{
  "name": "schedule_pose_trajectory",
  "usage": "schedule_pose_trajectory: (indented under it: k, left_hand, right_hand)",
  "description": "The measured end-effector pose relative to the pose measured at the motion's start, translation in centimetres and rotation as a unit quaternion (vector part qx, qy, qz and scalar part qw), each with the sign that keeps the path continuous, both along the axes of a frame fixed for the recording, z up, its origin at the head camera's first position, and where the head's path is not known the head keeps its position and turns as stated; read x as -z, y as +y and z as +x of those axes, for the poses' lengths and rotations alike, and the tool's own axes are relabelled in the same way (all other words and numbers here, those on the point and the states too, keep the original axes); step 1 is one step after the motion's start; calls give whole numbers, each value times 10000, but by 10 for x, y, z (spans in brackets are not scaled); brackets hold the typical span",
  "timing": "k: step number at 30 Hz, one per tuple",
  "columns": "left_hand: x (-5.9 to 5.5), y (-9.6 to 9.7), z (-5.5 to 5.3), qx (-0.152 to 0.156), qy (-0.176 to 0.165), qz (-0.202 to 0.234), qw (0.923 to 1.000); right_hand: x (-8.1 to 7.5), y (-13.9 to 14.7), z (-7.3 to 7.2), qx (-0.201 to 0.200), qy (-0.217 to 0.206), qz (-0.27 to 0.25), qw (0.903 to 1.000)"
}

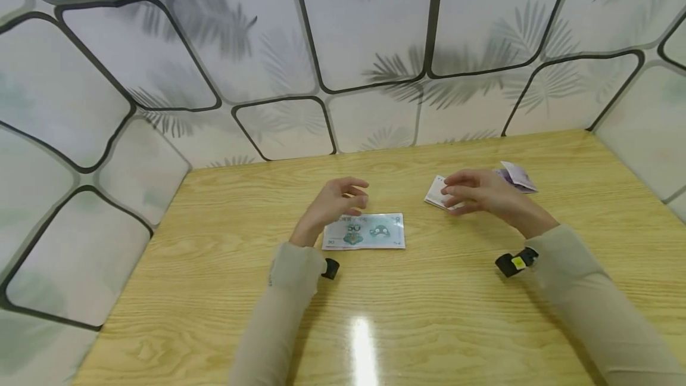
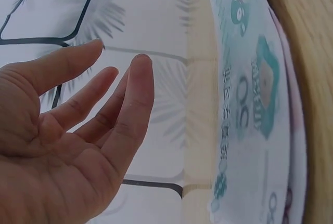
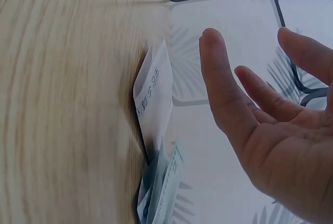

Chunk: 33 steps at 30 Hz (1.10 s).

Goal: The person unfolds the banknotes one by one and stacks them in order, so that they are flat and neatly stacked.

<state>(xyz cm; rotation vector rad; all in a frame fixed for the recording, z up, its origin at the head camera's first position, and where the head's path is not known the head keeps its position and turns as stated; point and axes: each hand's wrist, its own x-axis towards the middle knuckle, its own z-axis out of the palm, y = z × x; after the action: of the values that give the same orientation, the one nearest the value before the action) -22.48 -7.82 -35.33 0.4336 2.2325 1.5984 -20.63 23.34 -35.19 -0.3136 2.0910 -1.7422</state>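
A flat stack of play banknotes (image 1: 383,232), the top one marked 50 in green, lies on the table. My left hand (image 1: 337,201) hovers over its back left corner, fingers loosely bent and holding nothing. In the left wrist view the banknotes (image 2: 244,89) lie apart from the fingers, with pinkish edges under the top note. My right hand (image 1: 479,195) is above a folded whitish note (image 1: 435,190), partly hiding it. The right wrist view has this hand (image 3: 276,115) bare, apart from a folded pale note (image 3: 156,94) and greenish folded notes (image 3: 166,193).
A purple folded note (image 1: 518,177) lies behind the right hand, one flap raised. The wooden table (image 1: 214,290) meets a patterned wall (image 1: 370,118) at its back edge. Black wrist devices (image 1: 509,264) sit at both cuffs.
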Motion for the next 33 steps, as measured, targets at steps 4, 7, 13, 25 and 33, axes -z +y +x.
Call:
schedule_pose_trajectory:
  k: [4, 7, 13, 25, 33]
  left_hand:
    - [0, 8, -2, 2, -66, 108, 9999]
    - [1, 13, -4, 24, -138, 218, 9997]
    - [1, 23, -7, 56, -237, 274, 9993]
    - [6, 42, -14, 154, -411, 351, 9984]
    - [11, 57, -17, 163, -634, 467, 9968]
  right_hand:
    - [1, 3, -1, 42, -46, 63, 10000]
    - [3, 6, -1, 73, -85, 61, 9999]
    - [3, 10, -1, 174, -181, 95, 9996]
    - [6, 16, -1, 251, -341, 233, 9988]
    - [9, 23, -5, 236, -345, 594, 9974]
